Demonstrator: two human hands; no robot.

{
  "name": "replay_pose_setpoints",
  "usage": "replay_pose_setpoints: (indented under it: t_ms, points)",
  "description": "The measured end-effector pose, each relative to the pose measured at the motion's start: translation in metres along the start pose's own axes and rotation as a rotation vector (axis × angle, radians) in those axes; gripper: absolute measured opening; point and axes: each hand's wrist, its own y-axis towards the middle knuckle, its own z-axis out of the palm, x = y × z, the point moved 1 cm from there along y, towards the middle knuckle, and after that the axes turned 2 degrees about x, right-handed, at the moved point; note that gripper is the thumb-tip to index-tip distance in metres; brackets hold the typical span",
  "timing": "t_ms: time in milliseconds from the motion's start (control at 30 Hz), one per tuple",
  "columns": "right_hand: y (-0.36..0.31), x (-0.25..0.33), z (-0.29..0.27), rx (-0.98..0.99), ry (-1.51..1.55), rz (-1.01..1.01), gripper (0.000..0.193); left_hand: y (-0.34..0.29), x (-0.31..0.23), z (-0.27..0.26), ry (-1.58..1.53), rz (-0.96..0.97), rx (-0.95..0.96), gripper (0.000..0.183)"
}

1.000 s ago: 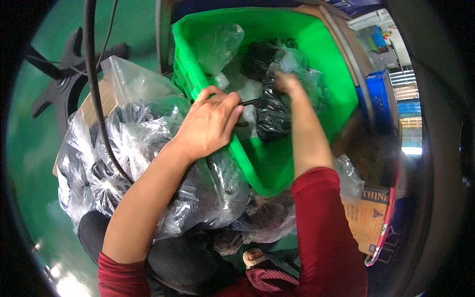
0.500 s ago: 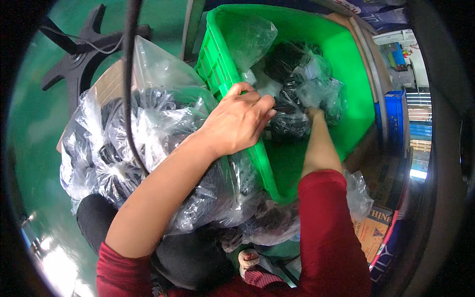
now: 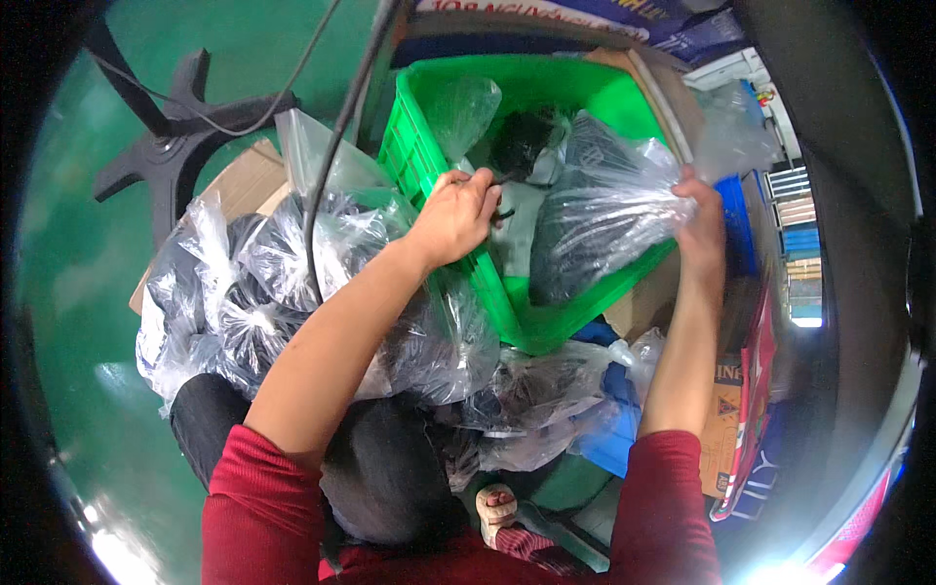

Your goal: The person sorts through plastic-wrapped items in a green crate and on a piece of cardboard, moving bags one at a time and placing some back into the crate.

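Observation:
A clear plastic bag filled with dark items leans tilted inside the green crate. Its gathered neck is in my right hand, closed around it at the crate's right side; loose plastic sticks out above the fist. My left hand is closed at the crate's left rim, and a small black thing pokes out by its fingers, too little seen to name. Behind the bag, another black bundle and a loose clear plastic sheet lie in the crate.
Several knotted clear bags of dark items are heaped left of the crate, beside cardboard. A black cable hangs in front. A black stand base is on the green floor. A blue bin and a printed carton sit at right.
My right hand has come up out of the crate and moved right, raising the filled bag by its neck. The left hand stays at the rim. The view has shifted slightly.

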Motion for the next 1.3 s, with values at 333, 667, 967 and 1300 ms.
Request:
replay_pose_setpoints:
  t_ms: [333, 667, 967, 1300]
  points:
    - [-0.034, 0.022, -0.004, 0.472, 0.786, -0.341, 0.038, 0.029, -0.066, 0.026, -1.893, -0.864, -0.189, 0.035]
    - [-0.026, -0.025, -0.017, -0.527, -0.204, -0.683, 0.031, 0.023, -0.064, 0.027, -1.688, -0.855, -0.333, 0.03]
    - [0.007, -0.003, 0.025, -0.417, 0.719, -0.21, 0.022, 0.016, -0.023, 0.004, -0.492, -0.487, -0.379, 0.026]
    - [-0.007, -0.12, 0.006, -0.377, 0.147, 0.148, 0.017, 0.017, -0.022, 0.005, -0.481, -0.455, -0.289, 0.024]
